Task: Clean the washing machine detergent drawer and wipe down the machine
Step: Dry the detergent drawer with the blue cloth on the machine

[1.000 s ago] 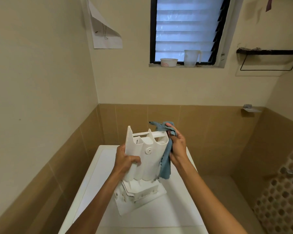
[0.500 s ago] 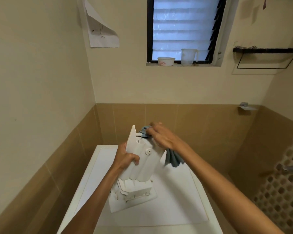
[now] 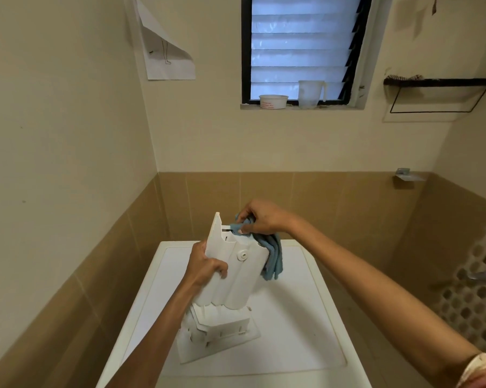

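Observation:
The white detergent drawer (image 3: 236, 278) stands on end on top of the white washing machine (image 3: 306, 331), its front panel flat on the lid. My left hand (image 3: 205, 268) grips the drawer's left side near the middle and holds it upright, tilted slightly right. My right hand (image 3: 260, 217) pinches a blue cloth (image 3: 272, 256) against the drawer's top end, and the rest of the cloth hangs down the drawer's right side.
Tiled walls close in on the left and behind the machine. A window sill above holds a small white tub (image 3: 273, 101) and a clear jug (image 3: 311, 94). A black wire shelf (image 3: 437, 93) hangs at the upper right, and a patterned screen (image 3: 477, 289) stands at the right.
My right hand moved the cloth from the drawer's right edge up over its top end. The drawer tilted slightly. The left hand kept its grip.

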